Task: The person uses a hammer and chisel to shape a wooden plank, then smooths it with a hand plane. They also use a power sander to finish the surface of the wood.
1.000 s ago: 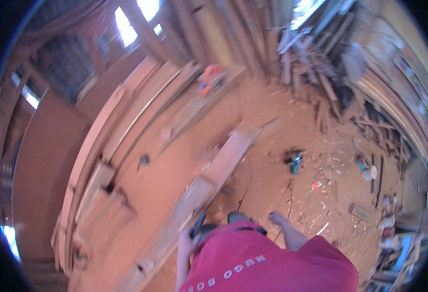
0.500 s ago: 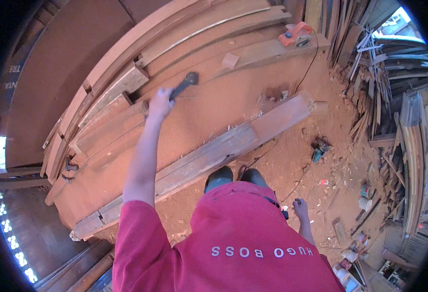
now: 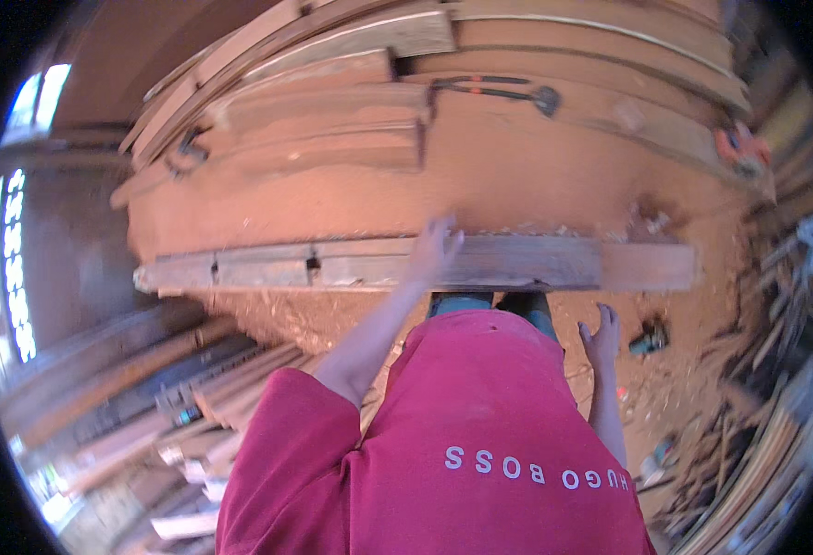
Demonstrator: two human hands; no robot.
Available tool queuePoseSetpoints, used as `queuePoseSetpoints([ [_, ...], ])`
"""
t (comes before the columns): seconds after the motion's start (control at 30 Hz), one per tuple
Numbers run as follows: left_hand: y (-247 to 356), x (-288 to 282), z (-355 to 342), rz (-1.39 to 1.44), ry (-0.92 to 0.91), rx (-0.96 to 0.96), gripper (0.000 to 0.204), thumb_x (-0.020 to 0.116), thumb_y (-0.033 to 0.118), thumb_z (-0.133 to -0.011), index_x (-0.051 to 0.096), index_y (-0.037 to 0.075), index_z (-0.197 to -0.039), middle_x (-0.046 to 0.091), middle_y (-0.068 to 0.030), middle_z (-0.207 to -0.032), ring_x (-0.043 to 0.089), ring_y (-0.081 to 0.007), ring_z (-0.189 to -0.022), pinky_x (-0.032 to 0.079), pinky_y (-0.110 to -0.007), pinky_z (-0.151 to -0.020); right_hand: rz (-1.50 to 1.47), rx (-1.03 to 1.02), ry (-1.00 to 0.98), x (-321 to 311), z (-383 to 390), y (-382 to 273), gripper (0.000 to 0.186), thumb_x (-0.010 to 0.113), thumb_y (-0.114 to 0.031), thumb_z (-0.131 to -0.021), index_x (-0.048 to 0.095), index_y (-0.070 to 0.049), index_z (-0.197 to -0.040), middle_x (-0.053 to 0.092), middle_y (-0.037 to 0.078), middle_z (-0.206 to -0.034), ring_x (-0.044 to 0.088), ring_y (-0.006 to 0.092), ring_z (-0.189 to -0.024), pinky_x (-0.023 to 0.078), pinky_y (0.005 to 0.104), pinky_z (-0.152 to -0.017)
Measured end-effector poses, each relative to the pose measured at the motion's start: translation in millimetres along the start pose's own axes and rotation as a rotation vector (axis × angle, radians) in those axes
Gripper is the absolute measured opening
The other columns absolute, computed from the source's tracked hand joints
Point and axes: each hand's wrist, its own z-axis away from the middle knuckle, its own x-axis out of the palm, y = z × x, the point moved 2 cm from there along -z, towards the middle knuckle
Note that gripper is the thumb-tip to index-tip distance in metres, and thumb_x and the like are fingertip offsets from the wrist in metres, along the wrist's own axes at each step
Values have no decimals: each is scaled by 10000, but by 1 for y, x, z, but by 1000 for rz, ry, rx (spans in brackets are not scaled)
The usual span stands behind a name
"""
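Observation:
My left hand (image 3: 439,242) is over a long, weathered wooden beam (image 3: 351,261) lying crosswise in front of me, its fingers apart and holding nothing. Motion blur hides whether it touches the wood. My right hand (image 3: 601,328) hangs below the beam's right part, fingers apart and slightly curled, empty. Beyond the beam, a black long-handled tool (image 3: 543,100) with orange bits lies among the sawdust and boards (image 3: 332,148). A dark metal tool (image 3: 189,153), too blurred to name, sits at the upper left.
An orange power tool (image 3: 741,148) rests on a board at the upper right. A teal power tool (image 3: 649,338) lies on the ground to the right. Stacked planks (image 3: 230,388) fill the lower left, and scrap timber (image 3: 786,407) is piled at the right.
My view has swung round, so the beam now runs crosswise. My left hand has let go of the black tool and drawn back over the beam. My right hand's fingers have opened.

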Motion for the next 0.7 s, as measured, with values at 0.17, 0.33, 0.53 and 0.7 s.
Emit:
queuePoseSetpoints([
  [0.17, -98, 3, 212, -56, 195, -400, 432, 632, 331, -916, 577, 46, -1235, 590, -247, -1192, 577, -419, -1118, 487, -479, -938, 427, -313, -184, -24, -94, -90, 989, 826, -372, -701, 293, -148, -1503, 310, 167, -1541, 376, 393, -1365, 331, 589, -1089],
  [0.33, -118, -10, 324, 5, 317, -936, 408, 601, 338, -930, 621, 9, -1172, 688, -228, -971, 665, -369, -957, 525, -427, -835, 635, -515, -304, 3, -162, -57, 1263, 897, -496, -510, 222, -150, -1521, 335, 182, -1498, 349, 401, -1378, 314, 632, -1087],
  [0.53, -67, 45, 375, 148, 560, -975, 399, 604, 337, -931, 631, 6, -1153, 692, -227, -958, 678, -355, -890, 526, -423, -798, 589, -510, -582, -10, -171, -90, 1355, 921, -562, -439, 222, -99, -1503, 370, 210, -1444, 343, 415, -1369, 325, 619, -1080],
  [0.7, -30, 99, 338, 158, 486, -870, 413, 604, 345, -943, 610, 27, -1208, 681, -228, -1016, 681, -329, -889, 534, -405, -794, 573, -589, -499, -12, -164, -75, 1367, 908, -603, -443, 226, -53, -1493, 393, 211, -1425, 348, 402, -1363, 335, 595, -1075],
])
